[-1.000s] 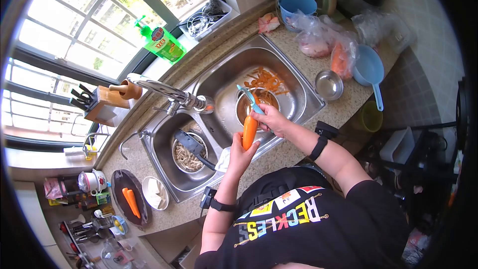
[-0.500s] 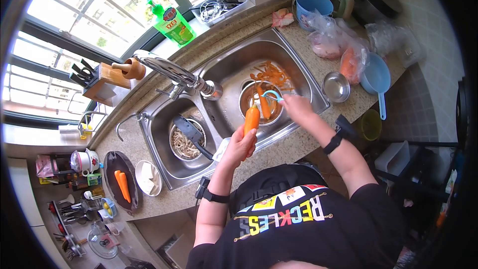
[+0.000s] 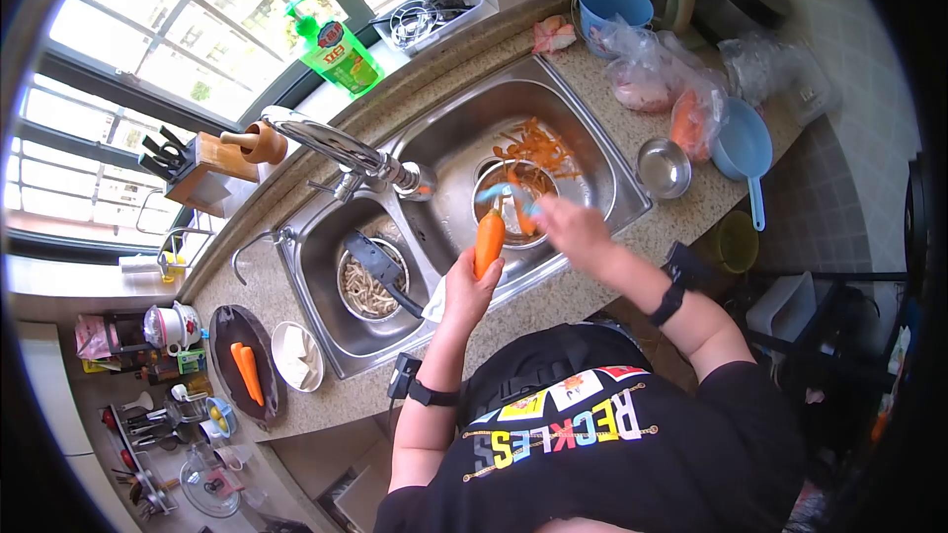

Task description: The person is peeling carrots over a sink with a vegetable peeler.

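Observation:
My left hand point(image 3: 470, 288) grips a carrot point(image 3: 489, 243) by its lower end, with the narrow tip pointing up over the right sink basin point(image 3: 434, 229). In my right hand point(image 3: 575, 234) is a light-blue peeler point(image 3: 513, 199), blurred by motion, just above the carrot's tip. Below them a round metal bowl point(image 3: 546, 233) stands in the basin with carrot pieces or peel inside. Orange peelings point(image 3: 539, 146) lie scattered behind it on the basin floor. Two carrots point(image 3: 247, 373) rest in a dark oval tray point(image 3: 226, 371) at the left.
The left basin holds a bowl of pale strips point(image 3: 363, 288) with a dark-handled tool point(image 3: 375, 262) across it. A tap point(image 3: 415, 181) rises between the basins. Right of the sink are a small metal bowl point(image 3: 663, 169), a blue dipper point(image 3: 743, 143) and plastic bags point(image 3: 639, 80). A white bowl point(image 3: 296, 356) stands left.
My right hand has moved left with the peeler, to the carrot's tip. My left hand and the carrot have shifted slightly left and down.

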### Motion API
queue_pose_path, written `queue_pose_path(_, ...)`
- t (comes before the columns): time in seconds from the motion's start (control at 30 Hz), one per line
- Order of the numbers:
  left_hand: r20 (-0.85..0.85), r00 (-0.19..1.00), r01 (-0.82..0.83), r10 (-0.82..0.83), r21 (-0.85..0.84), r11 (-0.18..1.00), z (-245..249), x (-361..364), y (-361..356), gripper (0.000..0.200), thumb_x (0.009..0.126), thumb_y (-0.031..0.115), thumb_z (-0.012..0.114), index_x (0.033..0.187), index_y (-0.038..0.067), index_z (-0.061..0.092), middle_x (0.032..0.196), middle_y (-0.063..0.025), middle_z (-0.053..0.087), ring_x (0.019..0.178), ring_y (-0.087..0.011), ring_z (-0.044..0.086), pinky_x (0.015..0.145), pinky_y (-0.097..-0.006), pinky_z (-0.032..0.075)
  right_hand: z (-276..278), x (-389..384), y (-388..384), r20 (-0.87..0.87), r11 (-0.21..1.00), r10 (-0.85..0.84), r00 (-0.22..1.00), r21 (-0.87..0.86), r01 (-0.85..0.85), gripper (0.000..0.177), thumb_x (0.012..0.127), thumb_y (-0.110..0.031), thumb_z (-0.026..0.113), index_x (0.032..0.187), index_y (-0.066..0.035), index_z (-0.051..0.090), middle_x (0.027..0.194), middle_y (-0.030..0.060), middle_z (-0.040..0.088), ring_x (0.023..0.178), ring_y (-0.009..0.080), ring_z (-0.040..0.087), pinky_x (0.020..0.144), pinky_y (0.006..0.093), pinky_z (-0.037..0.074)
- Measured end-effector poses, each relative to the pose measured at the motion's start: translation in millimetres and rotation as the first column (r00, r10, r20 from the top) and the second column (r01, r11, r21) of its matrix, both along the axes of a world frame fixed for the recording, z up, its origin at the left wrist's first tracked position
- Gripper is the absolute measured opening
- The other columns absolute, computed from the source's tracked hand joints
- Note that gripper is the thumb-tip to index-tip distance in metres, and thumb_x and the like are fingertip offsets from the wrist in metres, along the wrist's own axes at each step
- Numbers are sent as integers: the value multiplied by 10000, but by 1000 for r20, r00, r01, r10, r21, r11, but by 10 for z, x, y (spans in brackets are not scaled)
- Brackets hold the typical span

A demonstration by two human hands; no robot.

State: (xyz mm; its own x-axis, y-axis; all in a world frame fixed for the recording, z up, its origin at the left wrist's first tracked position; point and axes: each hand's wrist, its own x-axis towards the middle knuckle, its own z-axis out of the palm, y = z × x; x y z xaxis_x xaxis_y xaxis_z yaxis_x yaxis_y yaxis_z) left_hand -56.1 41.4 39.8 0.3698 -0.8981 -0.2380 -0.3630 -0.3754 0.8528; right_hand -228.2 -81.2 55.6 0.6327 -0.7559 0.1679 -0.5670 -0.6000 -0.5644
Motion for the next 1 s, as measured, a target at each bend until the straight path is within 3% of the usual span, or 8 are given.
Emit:
queue_pose_path(0.17,175,984,3,-23,111,994,89,-26,-22,368,775,268,669,993,-15,581,780,-205,619,739,-331,619,673,-384,468,-327,6,-138,-254,995,-94,963,20,103,243,896,-315,521,862,-79,566,785,118,639,687,295,646,608,411,515)
queue_pose_path(0.33,81,995,-50,52,-32,998,-103,-4,-8,333,842,273,624,996,-12,551,768,-186,605,685,-301,605,654,-386,465,-460,-79,-219,-5,933,-94,996,349,90,282,902,-327,502,914,-50,559,801,184,631,740,388,606,636,484,461)
queue_pose_path(0.57,-336,927,-143,166,91,985,-107,21,-44,351,904,270,556,1104,12,427,771,-171,592,664,-319,590,642,-407,464,-76,37,98,240,989,-47,970,149,12,251,893,-261,544,1008,-38,556,878,187,626,807,360,612,668,418,479)
queue_pose_path(0.63,-121,987,-118,109,-66,991,-200,16,-35,347,900,263,558,1107,13,435,794,-182,599,685,-343,596,647,-416,464,-17,75,147,259,998,50,964,13,-56,217,886,-253,557,986,-61,561,856,154,630,768,326,627,637,403,498)
queue_pose_path(0.77,114,993,-18,26,-71,997,-104,-32,4,352,877,228,579,1129,20,448,899,-224,606,801,-397,605,682,-436,464,-218,152,-183,-261,988,-102,960,-138,67,219,879,-301,546,820,-92,525,756,92,635,656,261,648,547,355,513)
queue_pose_path(0.87,170,984,-30,49,-111,993,-42,-60,13,379,862,228,596,1147,25,452,934,-237,604,860,-395,603,692,-428,465,-479,128,-397,-175,990,-139,975,13,144,239,885,-307,558,853,-70,543,759,80,642,611,209,639,501,351,484)
queue_pose_path(0.93,169,985,-20,35,-90,996,-85,-44,21,396,856,234,604,1153,24,447,919,-231,605,837,-385,609,697,-426,467,-445,246,-284,327,667,-234,915,739,-94,238,903,-292,561,907,-54,561,728,51,636,510,123,562,427,290,421)
queue_pose_path(1.0,170,985,-5,18,-78,997,-170,-54,-8,413,851,240,611,1158,23,441,904,-225,606,815,-375,615,702,-424,469,-232,352,-130,381,382,-398,835,896,-226,196,899,-249,591,938,-60,563,659,-9,563,445,38,432,386,194,323)
